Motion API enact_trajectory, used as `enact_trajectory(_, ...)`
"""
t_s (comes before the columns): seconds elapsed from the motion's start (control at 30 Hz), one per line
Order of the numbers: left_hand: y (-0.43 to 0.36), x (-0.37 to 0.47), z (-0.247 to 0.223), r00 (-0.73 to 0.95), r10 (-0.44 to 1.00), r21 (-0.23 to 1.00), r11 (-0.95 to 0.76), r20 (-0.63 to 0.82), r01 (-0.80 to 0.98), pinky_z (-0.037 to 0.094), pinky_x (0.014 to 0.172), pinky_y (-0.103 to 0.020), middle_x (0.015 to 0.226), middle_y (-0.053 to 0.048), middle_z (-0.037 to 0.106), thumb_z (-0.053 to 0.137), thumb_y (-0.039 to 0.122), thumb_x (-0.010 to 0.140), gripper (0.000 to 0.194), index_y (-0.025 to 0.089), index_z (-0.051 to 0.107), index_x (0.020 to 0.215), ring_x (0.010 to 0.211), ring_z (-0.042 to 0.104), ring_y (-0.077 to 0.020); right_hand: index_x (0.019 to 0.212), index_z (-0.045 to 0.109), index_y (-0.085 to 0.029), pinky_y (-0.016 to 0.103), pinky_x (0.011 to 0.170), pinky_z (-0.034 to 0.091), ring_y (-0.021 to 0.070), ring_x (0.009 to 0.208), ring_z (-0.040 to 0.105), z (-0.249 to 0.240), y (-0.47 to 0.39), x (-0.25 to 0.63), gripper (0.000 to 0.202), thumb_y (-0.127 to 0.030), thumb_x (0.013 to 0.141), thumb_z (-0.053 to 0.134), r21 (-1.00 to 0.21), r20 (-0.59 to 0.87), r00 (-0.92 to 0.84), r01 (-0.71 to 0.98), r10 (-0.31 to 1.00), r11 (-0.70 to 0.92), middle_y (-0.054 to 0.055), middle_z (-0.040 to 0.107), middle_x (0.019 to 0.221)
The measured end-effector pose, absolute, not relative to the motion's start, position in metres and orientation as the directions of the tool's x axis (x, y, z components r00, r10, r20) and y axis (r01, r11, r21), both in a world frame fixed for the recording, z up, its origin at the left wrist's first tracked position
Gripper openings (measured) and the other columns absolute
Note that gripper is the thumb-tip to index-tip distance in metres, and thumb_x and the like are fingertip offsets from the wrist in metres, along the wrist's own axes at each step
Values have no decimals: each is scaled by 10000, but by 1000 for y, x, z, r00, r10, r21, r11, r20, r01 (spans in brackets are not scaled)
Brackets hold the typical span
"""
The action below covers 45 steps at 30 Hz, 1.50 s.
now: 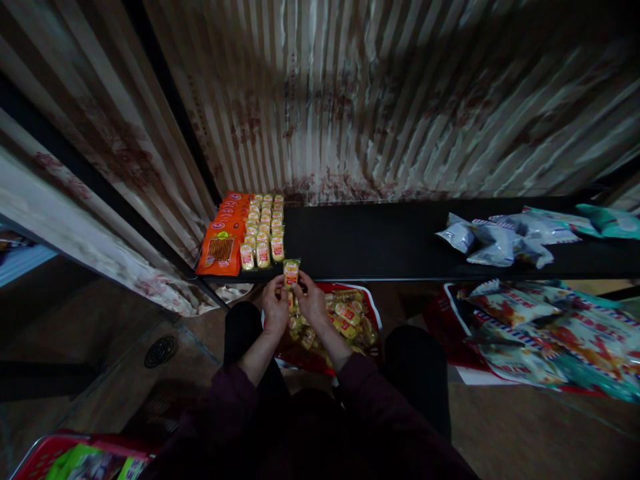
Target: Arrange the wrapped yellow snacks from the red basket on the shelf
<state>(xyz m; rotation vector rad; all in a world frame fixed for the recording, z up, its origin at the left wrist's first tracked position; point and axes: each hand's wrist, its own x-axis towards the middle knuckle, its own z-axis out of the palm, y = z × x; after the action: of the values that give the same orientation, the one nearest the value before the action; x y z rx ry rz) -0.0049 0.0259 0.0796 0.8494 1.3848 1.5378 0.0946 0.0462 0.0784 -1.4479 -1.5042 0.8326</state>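
Note:
Between my two hands, just in front of the shelf's edge, stands a small yellow wrapped snack pack (291,272) with a red and white label. My left hand (275,307) grips its left side, and my right hand (311,303) grips the right. Below them a red basket (379,313) holds many similar yellow packs (347,317), partly hidden by my forearms. On the black shelf (360,240), rows of the same packs (263,250) stand upright just beyond my hands. Orange bags (220,247) line up to the left of those rows.
Silvery bags (495,240) and green bags (610,220) lie on the shelf's right part. A second red basket (453,320), full of large snack bags, sits at right. Another red basket (43,447) is at lower left. A black post (170,100) rises at the shelf's left end.

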Motion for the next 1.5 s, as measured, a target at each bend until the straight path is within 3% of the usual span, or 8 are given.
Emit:
enact_trajectory(0.3, 51, -18, 84, -493, 869, 996, -72, 38, -52, 352, 980, -291, 983, -41, 628, 558, 65, 706, 308, 241, 667, 934, 956, 528, -180, 1224, 541, -236, 342, 916, 443, 200, 998, 594, 76, 83, 76, 412, -229, 817, 481, -843, 237, -10, 495, 971, 211, 57, 634, 1156)
enact_trajectory(0.47, 65, -22, 78, -447, 875, 944, -33, 187, 329, 411, 932, -355, 1016, -67, 636, 485, 77, 728, 349, 177, 612, 1037, 886, 557, -171, 1204, 558, -179, 328, 876, 449, 200, 946, 573, 76, 95, 70, 406, -186, 802, 495, -770, 242, -1, 608, 970, 193, 92, 627, 1055)
enact_trajectory(0.63, 72, -26, 70, -417, 867, 872, -40, 274, 489, 444, 904, -367, 999, -90, 641, 449, 85, 739, 373, 148, 595, 1076, 885, 573, -175, 1203, 559, -180, 293, 836, 447, 189, 899, 561, 79, 100, 66, 397, -186, 811, 498, -731, 218, -7, 662, 976, 168, 81, 600, 981)
enact_trajectory(1.0, 80, -28, 70, -374, 862, 813, -72, 341, 577, 441, 955, -360, 1089, -118, 592, 403, 100, 790, 387, 145, 597, 1121, 1029, 563, -195, 1195, 559, -164, 289, 841, 445, 192, 911, 561, 76, 110, 61, 377, -172, 823, 495, -738, 220, 20, 657, 975, 153, 90, 600, 980)
enact_trajectory(1.3, 80, -31, 70, -360, 861, 772, -58, 360, 633, 451, 939, -349, 1077, -117, 553, 400, 109, 804, 404, 153, 593, 1157, 1012, 560, -196, 1177, 562, -167, 310, 833, 467, 190, 876, 568, 74, 111, 57, 360, -191, 826, 483, -767, 243, 27, 617, 970, 175, 89, 598, 976)
enact_trajectory(1.5, 80, -32, 68, -326, 860, 737, -83, 394, 671, 462, 915, -347, 1019, -111, 552, 383, 104, 810, 412, 160, 593, 1160, 974, 557, -194, 1225, 523, -142, 358, 911, 445, 213, 995, 552, 72, 110, 57, 418, -252, 822, 494, -770, 278, 56, 611, 959, 187, 139, 558, 1146)
